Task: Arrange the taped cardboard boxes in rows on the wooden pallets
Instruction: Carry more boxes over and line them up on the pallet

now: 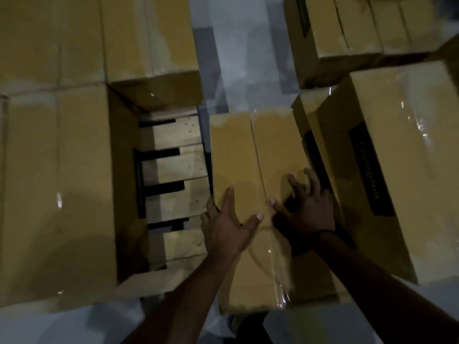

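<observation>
I have two hands on one taped box (248, 157), which lies lengthwise in front of me in the gap between the stacks, just right of the wooden pallet (181, 167) and not on it. My left hand (227, 227) rests on the near half of its top. The thumb and forefinger are spread flat, and the outer fingers (208, 203) curl down over the box's left edge, gripping it. My right hand (309, 211) lies on the same top nearer the right edge, fingers splayed wide and a little bent, closed round nothing. A taped seam runs down the middle of the lid between my hands, and clear tape shines across the near end. The bare part of the pallet shows pale slats with four dark gaps between them. It is walled in by three boxes I can count: one large box (57, 182) on the left and two behind it, the far-left box (49, 38) and the far-middle box (151, 38). To my right one tilted box (402, 145) carries a black label strip (370, 170), its lettering too blurred to read with certainty. A second box (306, 105) is wedged between that box and mine. More boxes (347, 28) stand at the far right, too blurred to count. Pale floor (236, 45) runs up the middle.
</observation>
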{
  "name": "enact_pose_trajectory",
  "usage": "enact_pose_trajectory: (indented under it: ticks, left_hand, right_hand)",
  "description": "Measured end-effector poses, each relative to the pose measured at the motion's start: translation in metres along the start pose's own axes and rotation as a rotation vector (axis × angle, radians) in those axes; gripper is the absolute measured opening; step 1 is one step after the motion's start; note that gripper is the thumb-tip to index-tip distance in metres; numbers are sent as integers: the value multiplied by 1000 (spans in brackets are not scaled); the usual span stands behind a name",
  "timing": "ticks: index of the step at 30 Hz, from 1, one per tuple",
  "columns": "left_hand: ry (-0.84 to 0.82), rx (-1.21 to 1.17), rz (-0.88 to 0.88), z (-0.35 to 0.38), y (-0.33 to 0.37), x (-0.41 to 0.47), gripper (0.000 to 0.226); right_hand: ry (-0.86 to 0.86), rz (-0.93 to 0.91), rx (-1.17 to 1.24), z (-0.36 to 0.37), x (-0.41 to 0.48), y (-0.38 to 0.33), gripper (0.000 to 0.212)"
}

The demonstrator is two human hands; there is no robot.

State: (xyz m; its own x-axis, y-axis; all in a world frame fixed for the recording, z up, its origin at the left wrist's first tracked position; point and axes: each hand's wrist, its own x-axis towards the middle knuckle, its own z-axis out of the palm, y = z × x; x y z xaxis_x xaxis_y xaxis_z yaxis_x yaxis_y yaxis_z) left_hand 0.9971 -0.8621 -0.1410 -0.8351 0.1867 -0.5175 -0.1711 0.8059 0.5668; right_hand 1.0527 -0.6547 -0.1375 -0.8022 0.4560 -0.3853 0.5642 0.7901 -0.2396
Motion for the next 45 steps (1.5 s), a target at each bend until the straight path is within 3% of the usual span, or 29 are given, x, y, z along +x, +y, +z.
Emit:
enact_pose_trajectory:
  ticks: [10,15,20,23,27,36,42,45]
  left_hand:
    - [160,-11,56,-149,-30,-37,100]
    - [303,98,133,-192,-78,-15,90]
    - [326,98,102,-216,-114,15,90]
    - [277,88,118,-223,-128,33,92]
    - [196,151,147,-224,-142,52,95]
    - [16,607,178,-218,-174,57,100]
    - [-44,649,210,-223,-180,58,105]
    - [-110,642,211,-227,-185,51,118]
  right_hand:
    - [179,-154,56,-32,-38,-136,91]
    - [97,-159,84,-13,-28,-197,91]
    - [87,-231,49,10,-15,-237,91]
    - [111,-241,19,20,-2,-251,88]
    - [-41,-198,-19,28,14,-255,92]
    - [-338,-130,-157,47,33,-262,102]
    - [-354,-141,-182,47,28,-260,105]
    - [-326,-160,-226,47,15,-257,111]
